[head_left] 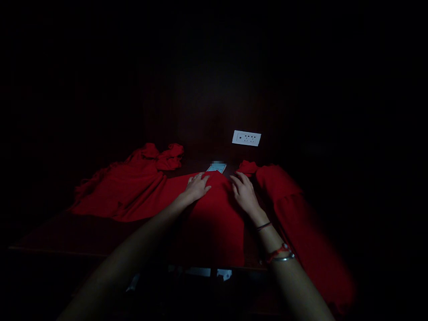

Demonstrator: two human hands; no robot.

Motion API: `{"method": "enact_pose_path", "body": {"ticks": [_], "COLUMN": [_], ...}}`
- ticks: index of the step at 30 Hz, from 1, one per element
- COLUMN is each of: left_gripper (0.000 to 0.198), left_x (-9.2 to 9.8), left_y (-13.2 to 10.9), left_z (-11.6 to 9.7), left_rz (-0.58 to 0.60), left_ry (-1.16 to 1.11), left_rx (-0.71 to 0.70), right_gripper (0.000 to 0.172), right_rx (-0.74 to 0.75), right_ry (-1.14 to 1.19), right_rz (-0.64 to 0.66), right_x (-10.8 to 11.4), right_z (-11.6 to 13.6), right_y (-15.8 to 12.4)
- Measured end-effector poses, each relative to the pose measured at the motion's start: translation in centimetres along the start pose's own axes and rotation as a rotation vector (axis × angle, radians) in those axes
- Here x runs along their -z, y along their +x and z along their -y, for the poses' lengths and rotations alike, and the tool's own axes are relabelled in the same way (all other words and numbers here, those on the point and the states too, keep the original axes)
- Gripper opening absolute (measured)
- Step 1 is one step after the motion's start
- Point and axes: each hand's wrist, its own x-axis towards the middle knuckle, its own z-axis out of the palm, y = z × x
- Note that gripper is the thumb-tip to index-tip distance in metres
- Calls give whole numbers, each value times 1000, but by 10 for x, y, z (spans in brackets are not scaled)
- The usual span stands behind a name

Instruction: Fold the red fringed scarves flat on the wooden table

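Observation:
A red fabric piece (219, 214), perhaps a scarf, lies spread on a dark table and reaches to its front edge. My left hand (197, 186) rests on the upper part of this fabric, fingers stretched and thumb apart, with a ring showing on one finger. Just beyond the fabric's right edge is my right hand (244, 192). Its fingers are apart and slightly bent, close to a small red bunch of fabric (247, 168); whether they touch it I cannot tell. Neither hand appears to hold anything.
Crumpled red fabric (117, 189) with a fringed edge lies at the left. More red fabric (294, 214) hangs along the right side. A pale flat rectangle (217, 167) lies at the back. A white wall socket (246, 138) is above the table. The surroundings are very dark.

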Motion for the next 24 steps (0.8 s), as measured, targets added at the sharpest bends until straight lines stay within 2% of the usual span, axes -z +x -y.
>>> {"method": "enact_pose_path", "body": {"ticks": [2,4,5,7,12,15,17,19,21,24], "left_gripper": [51,53,54,56,55,52,50,51,54,61], "left_x": [-3,-6,-7,-6,-1,1,2,1,0,-3], "left_y": [-7,-12,-13,-14,-13,-10,-7,-5,-5,-6], "left_z": [6,11,12,13,15,21,27,34,40,49], "left_rz": [140,280,328,384,388,263,174,212,324,400], "left_ry": [4,-8,-15,-27,-88,-176,-187,-139,-75,-35], "left_rx": [-26,-37,-31,-22,-80,-73,0,87,135,102], "right_gripper": [48,57,60,63,68,70,70,68,66,65], "right_rx": [46,13,-15,-57,-71,-43,-2,41,58,32], "right_ry": [36,42,36,21,-8,-15,-4,13,20,15], "right_rz": [241,509,604,696,764,610,494,516,599,664], "right_x": [-10,-22,-27,-31,-22,-18,-21,-28,-36,-43], "right_z": [6,9,10,9,7,10,15,19,19,11], "right_y": [-2,-7,-10,-14,-7,5,12,16,16,11]}}
